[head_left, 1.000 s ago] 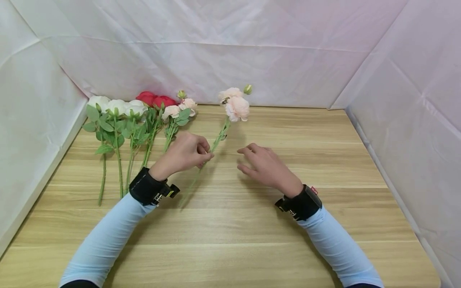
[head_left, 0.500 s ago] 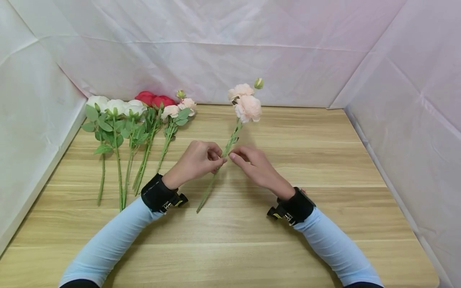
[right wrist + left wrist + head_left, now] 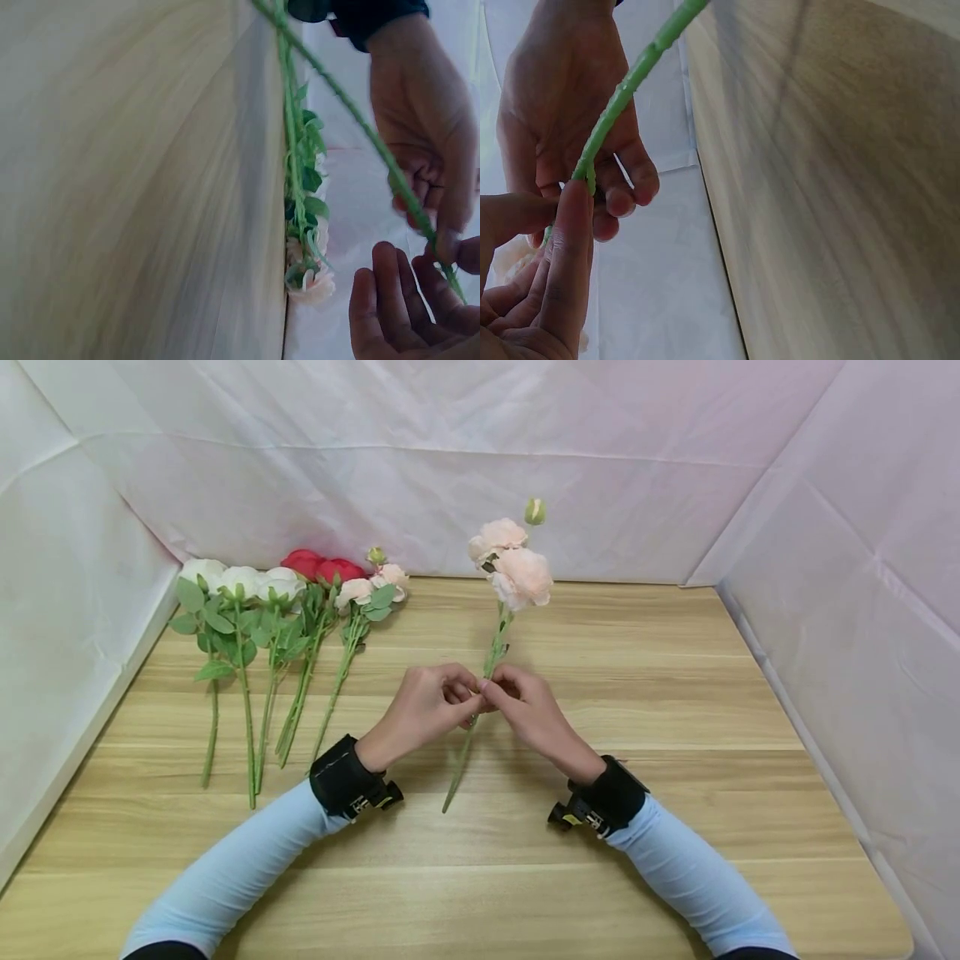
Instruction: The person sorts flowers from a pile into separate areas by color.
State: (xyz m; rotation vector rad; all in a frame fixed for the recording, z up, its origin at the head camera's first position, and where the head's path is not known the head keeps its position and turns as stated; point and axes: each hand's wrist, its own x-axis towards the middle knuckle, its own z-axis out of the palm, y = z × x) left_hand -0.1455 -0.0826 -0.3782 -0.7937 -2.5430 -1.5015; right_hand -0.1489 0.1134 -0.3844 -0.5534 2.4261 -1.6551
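Observation:
A long-stemmed pale pink flower (image 3: 522,577), with two blooms and a green bud, is held up over the middle of the table, its head leaning toward the back. My left hand (image 3: 423,706) pinches its green stem (image 3: 619,97) between thumb and fingers. Touching it from the other side, my right hand (image 3: 538,714) has thumb and forefinger closed at the same part of the stem. Its other fingers (image 3: 386,289) are loosely bent in the right wrist view. Below both hands the bare stem end points toward the front of the table.
On the left of the wooden table (image 3: 637,877) lie several white flowers (image 3: 243,583), red flowers (image 3: 322,567) and another pale pink flower (image 3: 356,595), heads to the back. White cloth walls (image 3: 480,468) stand behind and at both sides.
My left hand has carried the pale pink flower right and turned it more upright. My right hand has come in from the right and taken hold of the stem too.

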